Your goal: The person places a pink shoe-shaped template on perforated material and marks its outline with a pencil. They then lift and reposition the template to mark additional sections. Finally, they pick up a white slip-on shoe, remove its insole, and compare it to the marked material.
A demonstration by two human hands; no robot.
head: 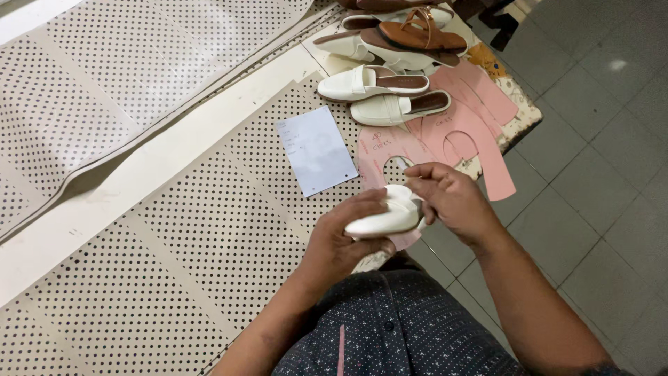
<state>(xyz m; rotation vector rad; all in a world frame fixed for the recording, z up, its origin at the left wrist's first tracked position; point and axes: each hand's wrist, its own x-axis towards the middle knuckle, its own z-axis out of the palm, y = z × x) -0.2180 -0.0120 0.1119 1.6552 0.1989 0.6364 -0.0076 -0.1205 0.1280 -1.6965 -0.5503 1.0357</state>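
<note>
While bending over the perforated table, gripping a white shoe with the left hand, pinching its edge with the right hand, near pink paper patterns.

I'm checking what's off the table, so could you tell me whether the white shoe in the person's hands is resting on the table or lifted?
Lifted: the white shoe is held above the table edge, left hand cupping it, right hand pinching its end.
</note>
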